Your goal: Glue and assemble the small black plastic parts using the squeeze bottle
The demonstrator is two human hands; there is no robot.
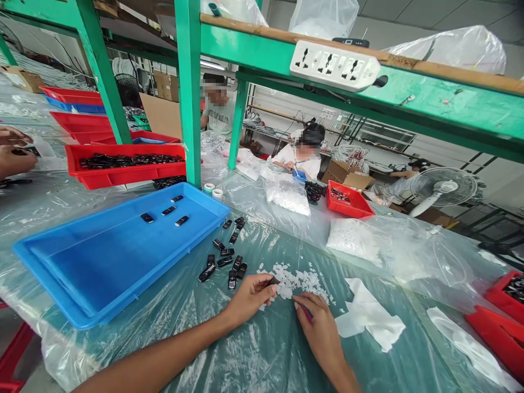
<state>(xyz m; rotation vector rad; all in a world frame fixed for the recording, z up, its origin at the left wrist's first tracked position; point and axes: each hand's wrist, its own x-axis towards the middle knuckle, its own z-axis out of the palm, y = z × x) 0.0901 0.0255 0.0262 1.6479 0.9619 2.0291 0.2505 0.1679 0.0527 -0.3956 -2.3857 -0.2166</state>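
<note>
My left hand (249, 297) rests on the plastic-covered table and pinches a small black part (272, 281) at its fingertips. Beside it, my right hand (317, 322) lies knuckles up with fingers curled, touching the near edge of a pile of small white pieces (298, 281); a thin red object shows under its fingers. Several loose black parts (223, 262) lie just left of my left hand. A blue tray (110, 256) further left holds a few more black parts (167, 210).
Red trays of black parts (123, 164) stand at the back left, another red tray (347, 201) at mid-right. Bags of white pieces (286, 196), white cloths (370, 316), tape rolls (213, 190), green frame posts (189, 93), a fan (442, 188). Another person's hands (14, 153) at far left; co-workers sit behind.
</note>
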